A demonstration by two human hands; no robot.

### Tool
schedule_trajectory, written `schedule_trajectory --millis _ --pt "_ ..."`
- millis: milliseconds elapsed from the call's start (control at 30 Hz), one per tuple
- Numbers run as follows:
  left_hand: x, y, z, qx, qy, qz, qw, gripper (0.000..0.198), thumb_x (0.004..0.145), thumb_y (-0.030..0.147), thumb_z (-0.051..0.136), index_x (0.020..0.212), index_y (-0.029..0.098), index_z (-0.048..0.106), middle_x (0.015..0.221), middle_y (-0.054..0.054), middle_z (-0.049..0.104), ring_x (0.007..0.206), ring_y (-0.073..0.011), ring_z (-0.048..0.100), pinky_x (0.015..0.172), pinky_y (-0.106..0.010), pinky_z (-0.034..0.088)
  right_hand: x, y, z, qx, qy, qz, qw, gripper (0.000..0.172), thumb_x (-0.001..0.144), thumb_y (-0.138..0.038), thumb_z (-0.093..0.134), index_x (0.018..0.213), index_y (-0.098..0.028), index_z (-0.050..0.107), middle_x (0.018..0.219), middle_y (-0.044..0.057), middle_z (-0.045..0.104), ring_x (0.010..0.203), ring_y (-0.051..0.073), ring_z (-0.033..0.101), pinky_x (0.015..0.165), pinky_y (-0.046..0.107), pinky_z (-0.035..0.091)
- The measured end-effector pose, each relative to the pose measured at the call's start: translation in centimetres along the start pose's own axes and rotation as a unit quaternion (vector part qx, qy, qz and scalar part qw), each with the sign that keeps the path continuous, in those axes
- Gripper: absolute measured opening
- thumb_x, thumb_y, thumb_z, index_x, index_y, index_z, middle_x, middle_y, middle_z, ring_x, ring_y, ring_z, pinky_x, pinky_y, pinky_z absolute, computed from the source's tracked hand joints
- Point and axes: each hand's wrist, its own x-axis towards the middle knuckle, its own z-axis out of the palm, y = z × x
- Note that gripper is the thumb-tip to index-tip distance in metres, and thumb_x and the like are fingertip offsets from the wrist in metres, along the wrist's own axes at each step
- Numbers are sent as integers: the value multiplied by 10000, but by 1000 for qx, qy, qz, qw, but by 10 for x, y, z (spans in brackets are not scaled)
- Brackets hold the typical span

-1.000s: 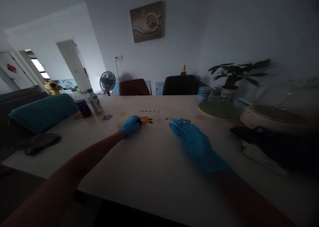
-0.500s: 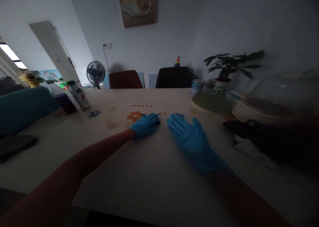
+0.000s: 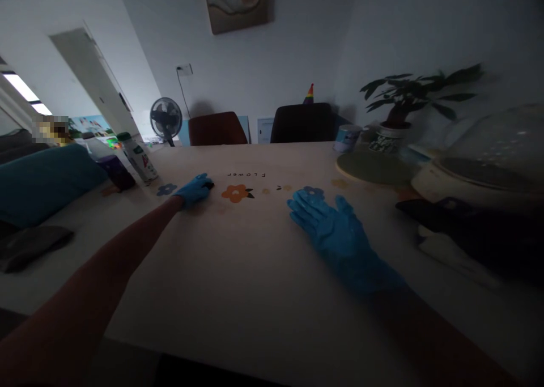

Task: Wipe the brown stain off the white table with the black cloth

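Both my hands wear blue gloves and rest on a pale table (image 3: 238, 273) covered by a cloth printed with flowers. My left hand (image 3: 193, 190) is stretched far forward, closed round a small dark thing that I cannot make out, just left of an orange flower print (image 3: 236, 192). A blue flower print (image 3: 166, 189) lies right beside it. Fingers spread, my right hand (image 3: 329, 231) lies flat and open on the cloth with nothing in it.
A white spray bottle (image 3: 139, 158) and a dark purple cup (image 3: 119, 171) stand at the left. A teal cushion (image 3: 42, 180) and grey cloth (image 3: 29, 245) lie further left. At right: a potted plant (image 3: 397, 115), a tin (image 3: 347, 137), a round mat (image 3: 374, 169), a domed appliance (image 3: 488, 160). Two chairs (image 3: 259, 127) stand behind.
My left hand slid right towards my right hand, then back left past the orange flower print. My right hand stayed flat and open. The camera view shifted.
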Motion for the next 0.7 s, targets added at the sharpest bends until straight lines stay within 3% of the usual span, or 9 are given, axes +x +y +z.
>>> schedule_trajectory --millis 100,167,300,433,600,700 --pt "-1 -3 -8 17 9 -10 1000 307 854 -127 633 934 155 728 1092 -42 765 1233 -227 654 1402 -445 373 2 -2 0 13 6 6 1000 772 1081 -860 417 1485 -304 767 1811 114 634 1750 373 502 1462 628 394" --pt "-5 0 -4 28 6 -12 1000 305 880 -126 624 944 153 726 1078 -38 761 1189 -224 660 1393 -465 388 4 -2 -2 21 10 5 1000 758 1093 -845 404 1468 -296 768 1808 112 638 1744 362 514 1463 610 400" --pt "-25 17 19 42 -25 24 999 263 991 -25 657 1151 141 784 1421 -98 784 1424 -253 649 1439 -470 336 6 -5 -5 20 3 1 1000 747 1087 -846 448 1466 -293 777 1793 114 654 1732 363 533 1453 598 422" --pt "-52 42 46 103 -103 95 985 336 1076 73 577 1317 180 786 1740 -122 651 1657 -309 549 1484 -507 295 4 -9 0 54 28 -1 998 649 1113 -758 492 1409 -275 809 1725 137 717 1699 358 581 1432 597 447" --pt "-74 79 80 141 -152 166 964 359 1121 152 511 1337 215 790 1748 -114 649 1668 -309 567 1472 -494 366 1 -14 13 94 59 8 994 579 1176 -653 427 1262 -258 843 1659 125 770 1617 329 674 1395 549 495" --pt "-81 107 111 137 -158 200 957 374 1128 177 517 1376 203 796 1785 -140 617 1708 -311 535 1485 -476 353 2 -15 15 93 61 2 994 577 1175 -641 435 1255 -247 848 1663 140 764 1602 337 688 1385 565 503"
